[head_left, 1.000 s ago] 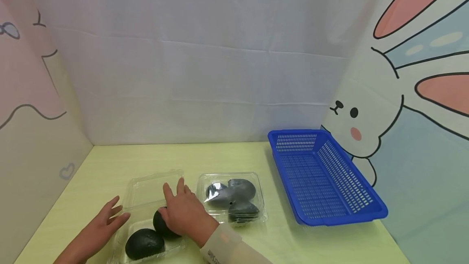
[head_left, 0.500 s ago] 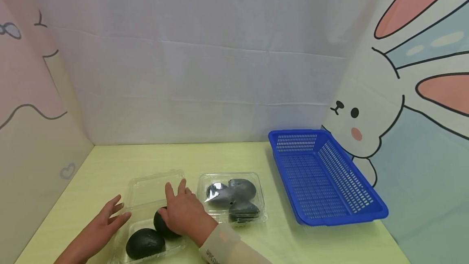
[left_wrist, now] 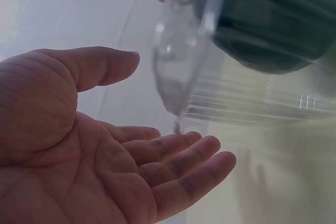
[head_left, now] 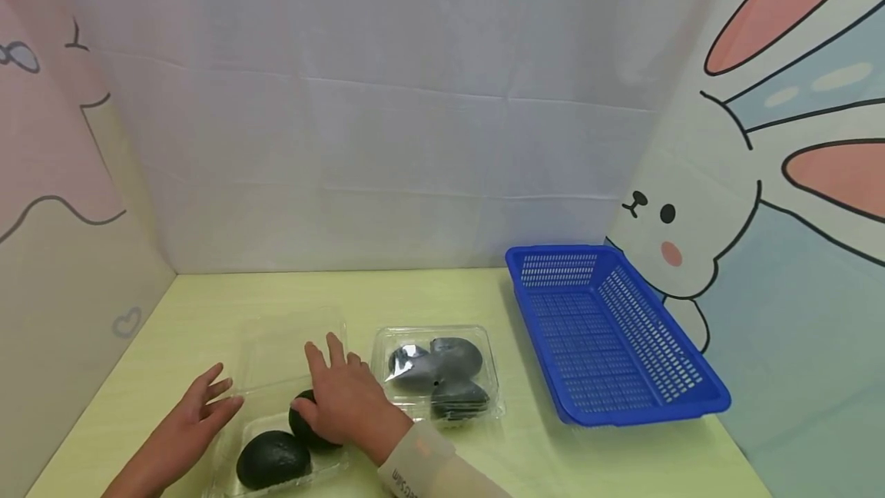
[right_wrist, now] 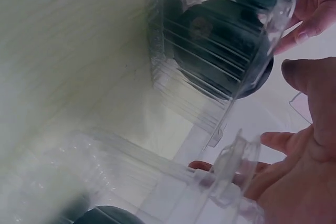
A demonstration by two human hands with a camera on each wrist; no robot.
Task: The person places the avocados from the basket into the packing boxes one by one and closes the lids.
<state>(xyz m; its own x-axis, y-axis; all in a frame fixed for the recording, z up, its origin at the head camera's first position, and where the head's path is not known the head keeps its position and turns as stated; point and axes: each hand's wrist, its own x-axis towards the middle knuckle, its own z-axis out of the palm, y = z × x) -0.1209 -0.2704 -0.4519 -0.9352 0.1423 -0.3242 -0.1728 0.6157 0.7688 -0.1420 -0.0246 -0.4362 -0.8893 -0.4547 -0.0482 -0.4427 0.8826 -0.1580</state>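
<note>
An open clear plastic clamshell box [head_left: 224,456] sits at the front left, with two dark green, avocado-like fruits [head_left: 273,459] in its base. Its lid [head_left: 273,356] is folded back on the far side. My left hand [head_left: 187,429] is beside the box's left side, palm turned inward, fingers loosely extended and holding nothing. My right hand [head_left: 349,406] reaches over the right-hand fruit, partly hiding it, with fingers stretched toward the lid's right edge. In the right wrist view, the right hand [right_wrist: 299,161] has its thumb and fingers apart near the clear plastic edges.
Right of the open box stands a second clear clamshell box [head_left: 494,375], closed over several dark fruits. Farther right, a blue perforated basket [head_left: 567,329] stands near the wall with a rabbit drawing [head_left: 684,252]. A white cloth wall [head_left: 380,137] rises behind the table [head_left: 415,294].
The lid's far edge has shifted farther back and looks fainter. Both hands have moved very slightly; the fruits, the second box and the basket stay in place.
</note>
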